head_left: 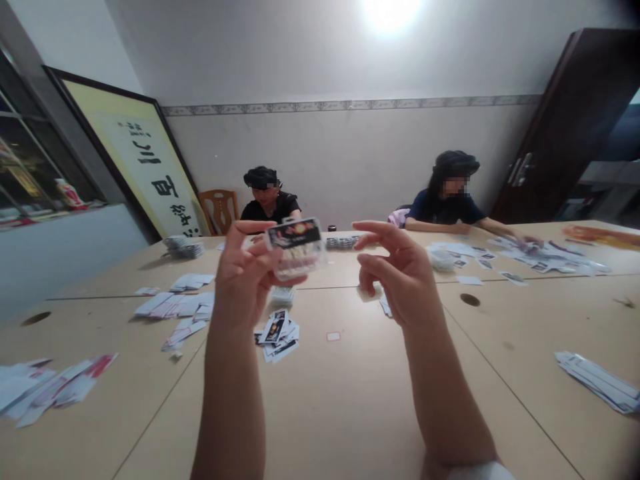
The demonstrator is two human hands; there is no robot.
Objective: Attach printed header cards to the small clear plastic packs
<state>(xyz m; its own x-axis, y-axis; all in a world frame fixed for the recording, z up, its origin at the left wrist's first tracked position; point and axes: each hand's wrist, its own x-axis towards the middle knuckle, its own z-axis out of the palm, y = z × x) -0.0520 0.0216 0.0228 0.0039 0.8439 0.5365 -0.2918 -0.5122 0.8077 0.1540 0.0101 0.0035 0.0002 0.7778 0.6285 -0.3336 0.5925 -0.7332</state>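
A small clear plastic case (299, 250) with a dark printed label along its top is held up in front of me. My left hand (247, 270) grips it by its left side, fingers behind and thumb in front. To the right, my right hand (393, 267) is raised with its fingers apart and curved, touching nothing that I can make out. Below the case lie a loose pile of dark printed cards (279, 335) and a small stack of clear cases (283, 297). A small white label with a reddish edge (333, 337) rests on the table between my forearms.
White and pink papers (175, 305) spread over the left of the table (320, 413). Stacked cases (183, 247) stand at the back left. Across the table sit two people, one reaching into scattered papers (540, 257). A paper stack (597, 381) lies at right.
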